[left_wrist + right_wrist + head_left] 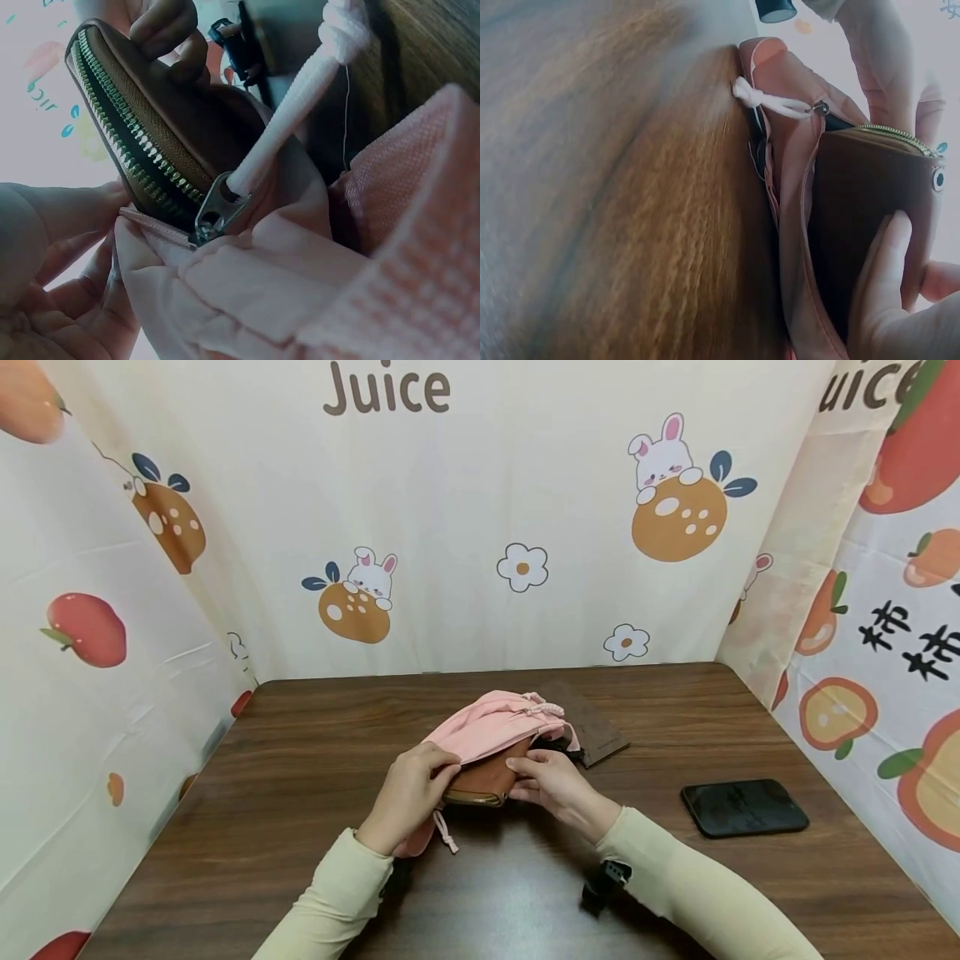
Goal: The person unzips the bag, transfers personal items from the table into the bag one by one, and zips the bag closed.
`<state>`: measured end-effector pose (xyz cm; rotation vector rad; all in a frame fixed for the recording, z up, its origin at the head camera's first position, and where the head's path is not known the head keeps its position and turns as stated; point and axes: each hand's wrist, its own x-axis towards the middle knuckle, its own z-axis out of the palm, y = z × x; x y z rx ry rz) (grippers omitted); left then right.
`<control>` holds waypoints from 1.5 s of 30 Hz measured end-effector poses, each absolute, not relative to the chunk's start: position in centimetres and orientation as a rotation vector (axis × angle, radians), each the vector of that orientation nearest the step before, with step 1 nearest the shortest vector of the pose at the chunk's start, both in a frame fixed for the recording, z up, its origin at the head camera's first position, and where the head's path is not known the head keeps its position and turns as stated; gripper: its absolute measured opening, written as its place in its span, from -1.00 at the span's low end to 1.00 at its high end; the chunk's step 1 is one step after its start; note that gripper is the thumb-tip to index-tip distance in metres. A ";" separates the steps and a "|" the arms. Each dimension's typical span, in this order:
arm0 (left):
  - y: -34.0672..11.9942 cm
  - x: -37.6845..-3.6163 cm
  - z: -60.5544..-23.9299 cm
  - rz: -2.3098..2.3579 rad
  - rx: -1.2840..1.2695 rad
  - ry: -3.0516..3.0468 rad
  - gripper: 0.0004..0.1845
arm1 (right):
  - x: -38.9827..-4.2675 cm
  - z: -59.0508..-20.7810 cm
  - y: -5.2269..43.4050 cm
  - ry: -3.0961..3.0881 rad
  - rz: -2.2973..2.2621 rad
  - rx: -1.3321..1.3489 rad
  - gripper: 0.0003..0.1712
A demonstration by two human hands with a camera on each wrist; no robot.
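Note:
A pink zippered pouch (487,722) lies on the table with its mouth toward me. Partly inside it is a brown zip wallet (491,777), whose gold-toothed zipper (135,124) faces out of the opening. With thumb and fingers my left hand (408,789) pinches the pouch's edge, left of the wallet. My right hand (558,787) grips the wallet's right side, thumb on its upper face. Beside the left hand, a pale cord (289,112) hangs from the pouch's metal zipper pull (214,206). The wallet's far end is hidden within the pouch.
A black phone (744,807) lies face up on the right of the dark wooden table (315,735). Behind the pouch lies a flat dark-brown piece (592,731). Printed curtains (465,510) enclose the table's back and sides. A black device (606,883) sits at my right wrist.

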<state>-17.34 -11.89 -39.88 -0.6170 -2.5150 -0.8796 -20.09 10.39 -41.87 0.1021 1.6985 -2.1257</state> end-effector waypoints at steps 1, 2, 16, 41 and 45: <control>-12.0 -17.3 -39.8 -0.880 -0.617 -2.517 -0.94 | -20.1 -41.8 10.4 1.692 -2.132 0.106 -0.80; -12.0 -17.3 -39.8 -0.881 -0.615 -2.519 -0.94 | -20.1 -41.7 10.4 1.685 -2.139 0.113 -0.81; -12.2 -17.1 -39.4 -0.902 -0.623 -2.499 -0.93 | -19.9 -41.5 9.5 1.651 -2.218 0.160 -0.93; -11.3 -17.3 -39.6 -0.968 -0.585 -2.480 -0.94 | -19.9 -42.4 7.0 1.600 -2.210 0.165 -0.77; -11.4 -17.3 -39.7 -0.969 -0.587 -2.473 -0.94 | -19.9 -42.1 7.8 1.552 -2.133 0.089 -0.70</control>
